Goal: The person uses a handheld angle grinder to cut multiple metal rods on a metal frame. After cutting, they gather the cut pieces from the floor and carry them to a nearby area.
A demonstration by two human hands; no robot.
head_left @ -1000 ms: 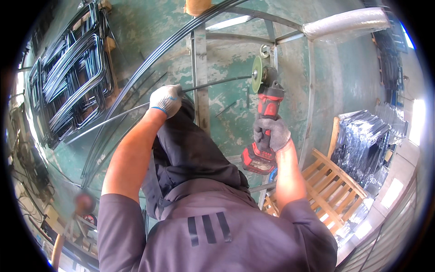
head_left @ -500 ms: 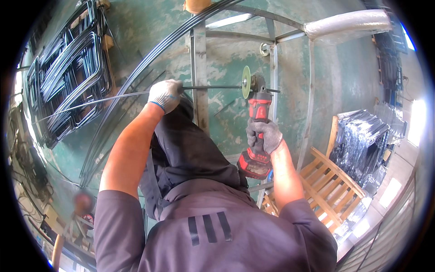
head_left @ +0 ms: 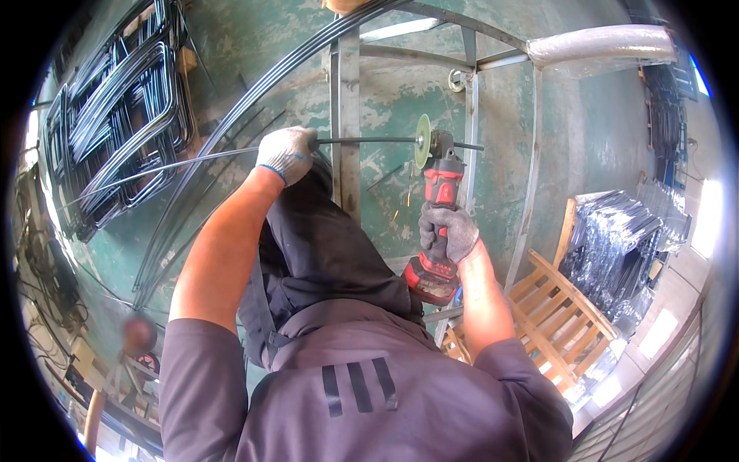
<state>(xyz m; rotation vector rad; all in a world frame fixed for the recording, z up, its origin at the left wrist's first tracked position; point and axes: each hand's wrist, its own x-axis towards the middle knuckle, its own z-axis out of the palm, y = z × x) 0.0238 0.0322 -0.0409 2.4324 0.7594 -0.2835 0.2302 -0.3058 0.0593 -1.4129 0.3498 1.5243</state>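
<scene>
In a pale knit glove, my left hand (head_left: 286, 155) is closed around a long thin dark metal rod (head_left: 366, 140), which runs out to both sides of it. My right hand (head_left: 451, 229), gloved in grey, grips the handle of a red and black cordless angle grinder (head_left: 443, 186). The grinder's pale green disc (head_left: 423, 142) stands on edge against the rod, right of my left hand. A short length of rod shows past the grinder head. Small orange sparks (head_left: 408, 199) fly below the disc.
A metal frame (head_left: 349, 100) stands ahead, with a bundle of long rods (head_left: 292, 58) across it and a plastic-wrapped roll (head_left: 604, 45) at its far right. Bent black frames (head_left: 115, 123) are stacked at left. At right are a wooden pallet (head_left: 558, 323) and wrapped bundled rods (head_left: 612, 242).
Sparks have appeared below the disc. More rod sticks out to the right of the grinder head. The view has shifted slightly; both hands keep their grips.
</scene>
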